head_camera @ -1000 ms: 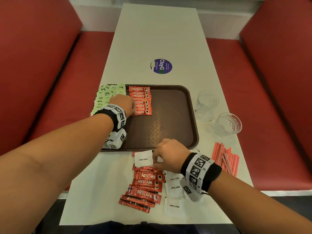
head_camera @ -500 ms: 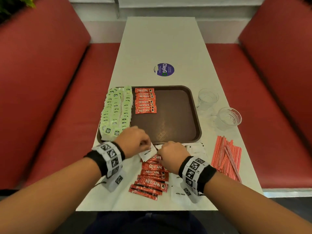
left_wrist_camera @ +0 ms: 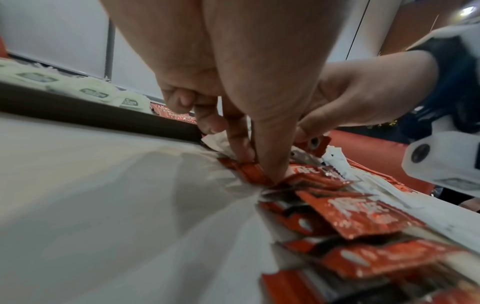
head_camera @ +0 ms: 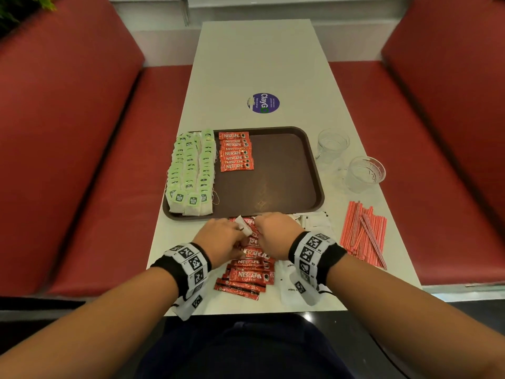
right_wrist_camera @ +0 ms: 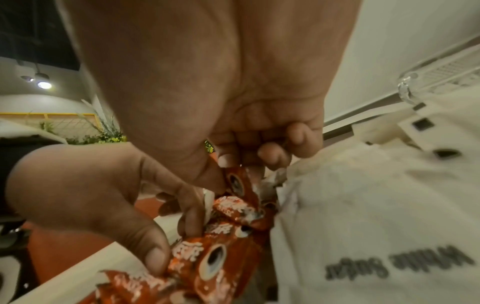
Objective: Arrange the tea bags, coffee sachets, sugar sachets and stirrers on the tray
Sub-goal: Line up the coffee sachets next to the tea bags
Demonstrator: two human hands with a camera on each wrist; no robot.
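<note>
Both hands are down in the loose pile of coffee sachets (head_camera: 252,272) at the near edge of the table (head_camera: 257,58), just short of the tray (head_camera: 318,199). The left hand (head_camera: 218,243) has thumb and fingers (left_wrist_camera: 241,144) pinched on the end of a red sachet, a white sugar sachet (head_camera: 244,225) tucked against them. The right hand (head_camera: 276,236) is curled too, nipping the other end of a coffee sachet between thumb and fingertip.

To do this well, I would say take one sachet only: the foil ones overlap and will drag their neighbours along. Lift it flat, then set it at the near end of the row of coffee sachets on the tray (head_camera: 236,151), square to it, beside the tea bags (head_camera: 191,173) that fill the tray's left edge. The sugar sachets on the table (head_camera: 314,222) and the stirrers (head_camera: 363,232) by the right edge wait untouched.
</note>
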